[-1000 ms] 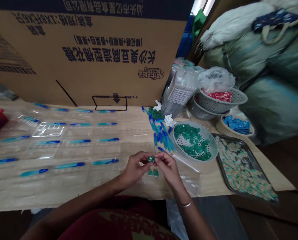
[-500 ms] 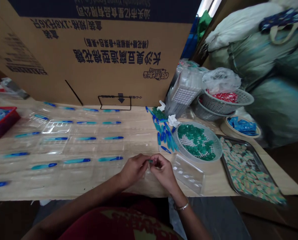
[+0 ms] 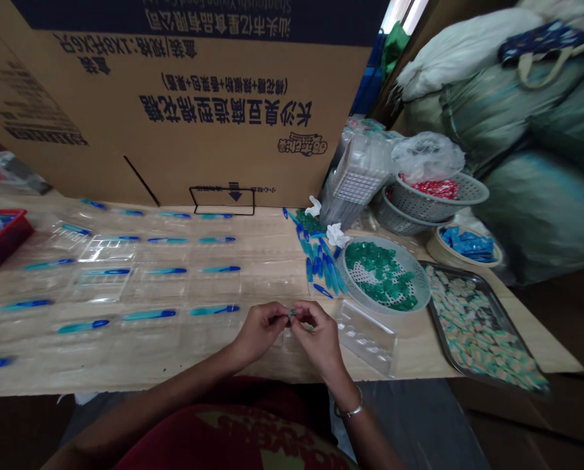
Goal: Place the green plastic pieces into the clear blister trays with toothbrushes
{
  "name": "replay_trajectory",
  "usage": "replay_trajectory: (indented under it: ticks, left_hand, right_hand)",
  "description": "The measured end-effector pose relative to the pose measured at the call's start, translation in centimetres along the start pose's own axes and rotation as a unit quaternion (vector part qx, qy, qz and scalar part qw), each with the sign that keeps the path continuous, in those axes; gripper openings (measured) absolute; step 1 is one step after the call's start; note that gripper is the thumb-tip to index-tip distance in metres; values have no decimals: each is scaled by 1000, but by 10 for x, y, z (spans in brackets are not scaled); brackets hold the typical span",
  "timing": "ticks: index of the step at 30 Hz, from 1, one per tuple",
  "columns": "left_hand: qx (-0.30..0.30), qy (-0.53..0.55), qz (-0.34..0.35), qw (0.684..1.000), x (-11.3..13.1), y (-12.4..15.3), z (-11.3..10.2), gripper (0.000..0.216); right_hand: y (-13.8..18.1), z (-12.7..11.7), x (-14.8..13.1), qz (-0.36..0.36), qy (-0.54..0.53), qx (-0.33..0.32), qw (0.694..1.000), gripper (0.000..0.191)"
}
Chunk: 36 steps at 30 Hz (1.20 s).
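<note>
We are logging both bare hands meeting at the near edge of the work surface, a little right of its middle. The left hand (image 3: 260,331) is sitting on the left, and the right hand (image 3: 320,335) is on the right, a metal bangle (image 3: 353,412) circling its wrist. The fingers of both hands are together, their tips pinching a small green piece (image 3: 290,314) between them, apparently clear of the surface. We are judging it about equally near each hand. The fingertips are hiding most of it, so we cannot settle its long axis, though the part showing seems to be lying left to right.

Just right of the right hand, a clear blister tray (image 3: 365,338) is lying on the cardboard sheet (image 3: 125,372). Farther right and far, a perforated plastic basket (image 3: 357,294) is holding loose green pieces. To the left and far, rows of blue-and-teal plastic sticks (image 3: 149,314) are lying in clear packaging, and more of them (image 3: 318,271) are heaped beside the basket
</note>
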<state>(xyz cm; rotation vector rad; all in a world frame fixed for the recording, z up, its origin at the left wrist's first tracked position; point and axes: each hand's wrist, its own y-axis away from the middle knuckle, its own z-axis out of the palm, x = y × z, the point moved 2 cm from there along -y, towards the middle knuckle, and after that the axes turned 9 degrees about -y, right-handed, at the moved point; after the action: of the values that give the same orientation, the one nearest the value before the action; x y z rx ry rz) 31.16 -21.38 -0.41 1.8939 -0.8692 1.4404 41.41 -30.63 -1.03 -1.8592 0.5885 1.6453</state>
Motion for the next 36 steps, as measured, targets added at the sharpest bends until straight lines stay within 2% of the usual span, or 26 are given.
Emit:
replay_trajectory:
  ticks: [2,4,9,11,15,17,21,25,29,33,36]
  left_hand:
    - [14,69,-44,997,-7,-2,1,11]
    - [15,94,-63,993,-11,-3,1,12]
    - [41,-11,0,999,-8,-3,-1,9]
    - [49,-14,-2,999,-8,-4,-2,10]
    - [11,7,-5,1000,-7,-7,-2,9]
    - [13,4,-9,1000,-6,-9,-4,10]
    - [-24,112,-115,987,-7,-12,-7,19]
    - [-72,143,-95,983,1,-15,-10,25]
    - [-48,182,-127,974,5,-16,-11,28]
    - [-78,232,-160,956,2,-12,-7,31]
    - [-74,256,-181,947,-2,-9,-6,30]
  right_hand:
    - [-1,0,3,25,-13,-4,1000,20]
    - [-3,-1,6,53,-39,-18,998,21]
    - [-6,-2,3,46,-18,-22,999,12]
    - [-6,-1,1,43,-17,-19,999,11]
    - [-5,2,-2,36,-5,-19,999,11]
    - [-6,2,-2,32,7,-23,999,12]
    - [-10,-1,2,77,-75,-49,993,10]
    - [-10,-4,5,108,-142,-64,982,13]
    - [-8,-5,6,143,-193,-75,968,23]
    - [-7,-7,7,161,-175,-95,967,26]
    - [-5,-9,10,181,-200,-85,959,29]
